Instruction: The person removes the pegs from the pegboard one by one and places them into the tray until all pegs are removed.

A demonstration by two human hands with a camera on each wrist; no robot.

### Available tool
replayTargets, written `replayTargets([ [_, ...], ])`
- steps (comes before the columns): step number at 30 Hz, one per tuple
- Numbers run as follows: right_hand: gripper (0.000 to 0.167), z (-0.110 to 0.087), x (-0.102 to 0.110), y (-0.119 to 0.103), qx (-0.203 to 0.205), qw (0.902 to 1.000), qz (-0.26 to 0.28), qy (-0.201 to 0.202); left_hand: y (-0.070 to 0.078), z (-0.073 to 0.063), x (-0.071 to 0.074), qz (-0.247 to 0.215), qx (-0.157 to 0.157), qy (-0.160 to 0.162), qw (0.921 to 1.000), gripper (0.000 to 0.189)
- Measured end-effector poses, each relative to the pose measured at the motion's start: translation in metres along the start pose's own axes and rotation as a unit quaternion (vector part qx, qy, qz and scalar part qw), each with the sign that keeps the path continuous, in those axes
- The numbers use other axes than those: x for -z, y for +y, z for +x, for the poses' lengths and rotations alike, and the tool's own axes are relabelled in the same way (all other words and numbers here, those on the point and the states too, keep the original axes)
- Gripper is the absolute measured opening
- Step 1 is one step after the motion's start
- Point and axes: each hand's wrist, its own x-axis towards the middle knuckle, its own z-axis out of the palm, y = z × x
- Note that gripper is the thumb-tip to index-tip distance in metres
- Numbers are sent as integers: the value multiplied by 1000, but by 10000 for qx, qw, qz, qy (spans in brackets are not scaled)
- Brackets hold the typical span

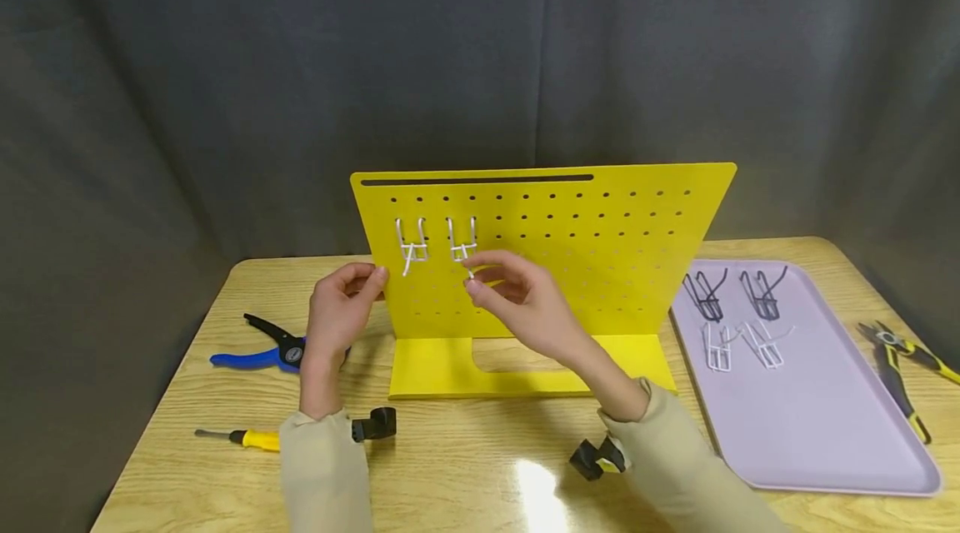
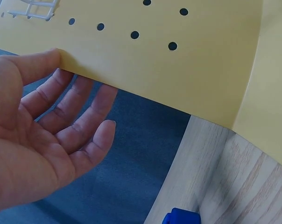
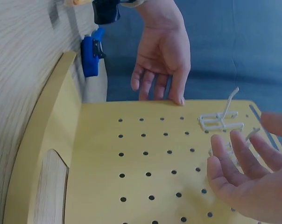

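A yellow pegboard (image 1: pixel 570 283) stands upright on its base in the middle of the table. Two white wire hooks hang side by side at its upper left: the outer hook (image 1: pixel 414 247) is free of any hand, the inner hook (image 1: pixel 463 248) has my right hand (image 1: pixel 528 304) at it. Thumb and index finger pinch that hook's prong; in the right wrist view the fingers partly cover it. My left hand (image 1: pixel 341 308) holds the board's left edge, thumb on the front face. Its other fingers reach behind the edge, as the left wrist view shows.
On the right, a lilac tray (image 1: pixel 825 433) bears two black hooks (image 1: pixel 703 297) and two white hooks (image 1: pixel 717 347). Yellow-and-black pliers (image 1: pixel 892 391) lie beyond it. Left of the board are a blue-handled tool (image 1: pixel 247 360) and a yellow screwdriver (image 1: pixel 258 440). A dark curtain (image 1: pixel 480 58) hangs behind.
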Motion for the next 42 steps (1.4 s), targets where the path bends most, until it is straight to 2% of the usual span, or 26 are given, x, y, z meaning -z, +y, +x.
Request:
replayTargets([
  [4,25,2,2,2,-76,9999,20,93,1,0,0,46,22,-7,10000,33],
  [17,29,8,-1,0,-148,9999,15,-24,1,1,1,45,55,66,10000,32],
  [22,24,8,-2,0,-191,9998,66,-3,0,1,1,64,65,46,9999,32],
  [42,19,-1,-2,-7,97,9995,294,108,3,-1,0,65,41,41,10000,33],
])
